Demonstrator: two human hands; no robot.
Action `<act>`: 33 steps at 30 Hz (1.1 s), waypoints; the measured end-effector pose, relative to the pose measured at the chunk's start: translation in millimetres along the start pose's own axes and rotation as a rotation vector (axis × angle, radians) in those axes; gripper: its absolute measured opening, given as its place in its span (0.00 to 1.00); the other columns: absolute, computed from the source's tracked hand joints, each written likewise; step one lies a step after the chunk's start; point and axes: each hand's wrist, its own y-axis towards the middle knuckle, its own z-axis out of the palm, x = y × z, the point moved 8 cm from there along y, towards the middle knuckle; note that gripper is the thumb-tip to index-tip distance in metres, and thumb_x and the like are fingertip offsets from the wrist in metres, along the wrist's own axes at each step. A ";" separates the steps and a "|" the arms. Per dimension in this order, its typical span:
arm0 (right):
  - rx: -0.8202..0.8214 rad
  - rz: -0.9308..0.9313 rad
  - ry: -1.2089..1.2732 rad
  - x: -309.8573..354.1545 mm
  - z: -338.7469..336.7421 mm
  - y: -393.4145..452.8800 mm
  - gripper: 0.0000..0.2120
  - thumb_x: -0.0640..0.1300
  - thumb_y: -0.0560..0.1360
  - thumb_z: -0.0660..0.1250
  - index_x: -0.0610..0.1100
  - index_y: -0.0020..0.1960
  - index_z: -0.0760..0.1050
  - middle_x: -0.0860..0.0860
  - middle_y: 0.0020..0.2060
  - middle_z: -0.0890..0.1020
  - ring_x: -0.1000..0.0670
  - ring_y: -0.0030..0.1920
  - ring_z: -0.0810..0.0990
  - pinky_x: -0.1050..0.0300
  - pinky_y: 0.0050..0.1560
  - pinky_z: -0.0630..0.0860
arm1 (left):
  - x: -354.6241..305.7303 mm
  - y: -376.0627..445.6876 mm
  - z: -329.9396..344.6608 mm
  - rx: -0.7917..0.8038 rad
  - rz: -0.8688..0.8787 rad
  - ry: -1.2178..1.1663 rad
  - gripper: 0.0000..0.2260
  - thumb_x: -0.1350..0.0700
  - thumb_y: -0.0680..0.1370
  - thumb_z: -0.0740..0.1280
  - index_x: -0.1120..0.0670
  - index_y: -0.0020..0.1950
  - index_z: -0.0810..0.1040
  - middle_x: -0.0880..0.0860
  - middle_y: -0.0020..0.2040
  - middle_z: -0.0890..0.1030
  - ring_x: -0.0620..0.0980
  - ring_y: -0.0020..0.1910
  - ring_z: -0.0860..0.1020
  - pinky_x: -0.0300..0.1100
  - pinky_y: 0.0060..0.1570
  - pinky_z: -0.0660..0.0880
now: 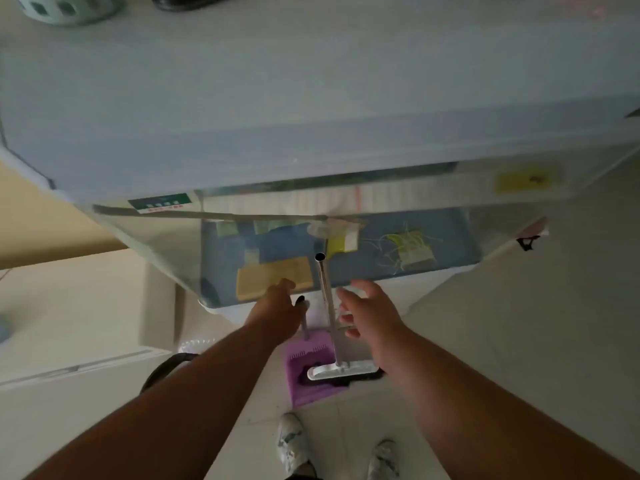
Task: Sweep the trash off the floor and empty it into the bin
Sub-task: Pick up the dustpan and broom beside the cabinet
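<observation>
A broom stands upright against a white appliance, its metal handle (325, 299) rising toward me and its white head (341, 371) resting in a purple dustpan (311, 372) on the floor. The dustpan's thin handle (300, 301) ends in a black cap. My left hand (277, 306) is right beside that cap, touching or nearly touching it; its fingers are hidden from me. My right hand (370, 313) hovers just right of the broom handle, fingers spread and holding nothing.
The white appliance (311, 133) fills the view ahead, with stickers on its front. A cream cabinet (86, 306) stands at the left. A black curved rim (166, 368) shows by my left forearm. My two shoes (294, 441) stand on pale floor tiles.
</observation>
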 end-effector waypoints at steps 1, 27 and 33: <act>0.012 -0.005 -0.043 5.2 5.6 4.3 0.26 0.55 0.77 0.71 0.53 0.73 0.71 0.47 0.51 0.86 0.48 0.48 0.86 0.55 0.41 0.83 | -2.1 6.8 6.2 0.034 0.017 0.051 0.23 0.50 0.85 0.70 0.55 0.78 0.74 0.59 0.74 0.80 0.63 0.69 0.81 0.52 0.66 0.78; 0.394 0.329 0.512 -37.5 28.2 -29.6 0.12 0.38 0.85 0.56 0.40 0.67 0.71 0.32 0.55 0.86 0.34 0.52 0.88 0.48 0.34 0.84 | 29.7 -3.2 68.6 0.245 0.201 0.804 0.14 0.58 0.85 0.63 0.54 0.69 0.79 0.57 0.65 0.84 0.60 0.67 0.83 0.54 0.63 0.82; 0.263 0.608 0.769 -46.7 23.6 -48.1 0.15 0.51 0.82 0.69 0.39 0.58 0.74 0.35 0.43 0.86 0.34 0.45 0.88 0.45 0.37 0.87 | 31.5 -6.7 70.3 0.252 0.207 0.792 0.14 0.55 0.85 0.62 0.51 0.68 0.82 0.56 0.66 0.84 0.59 0.67 0.83 0.55 0.65 0.82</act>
